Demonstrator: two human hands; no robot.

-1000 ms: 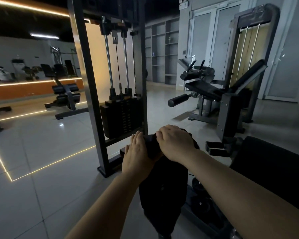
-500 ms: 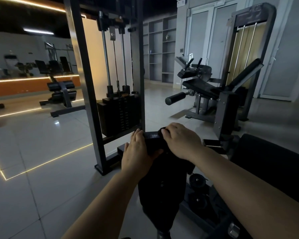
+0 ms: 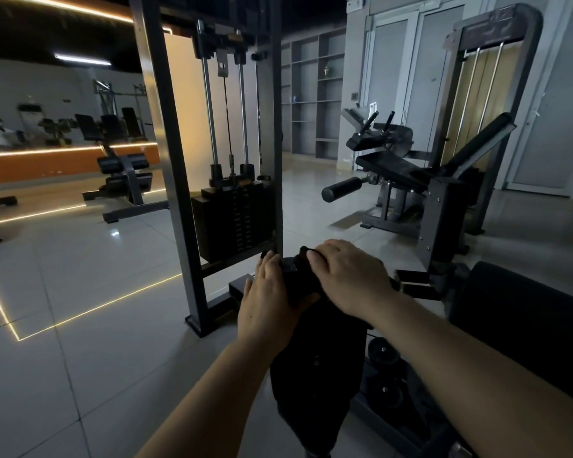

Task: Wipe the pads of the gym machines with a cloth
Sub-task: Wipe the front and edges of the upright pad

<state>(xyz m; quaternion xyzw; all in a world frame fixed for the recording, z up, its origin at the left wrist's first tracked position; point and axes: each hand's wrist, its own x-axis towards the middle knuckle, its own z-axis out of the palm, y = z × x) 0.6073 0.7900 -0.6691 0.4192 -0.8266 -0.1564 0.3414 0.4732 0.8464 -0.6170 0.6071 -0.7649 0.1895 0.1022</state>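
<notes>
Wiping the pad [image 3: 315,352] top, lower centre of frame: right hand [image 3: 348,276] presses the dark cloth [image 3: 300,259] down with fingers curled on it, left hand [image 3: 267,299] flat against the pad's side. Brace left, drag the cloth with even pressure, cover the edges.

The floor [image 3: 80,292] is glossy pale tile, the machine frame [image 3: 166,160] smooth brushed metal, the pad [image 3: 318,358] matt black upholstery, the cloth [image 3: 298,276] dark soft fabric.
</notes>
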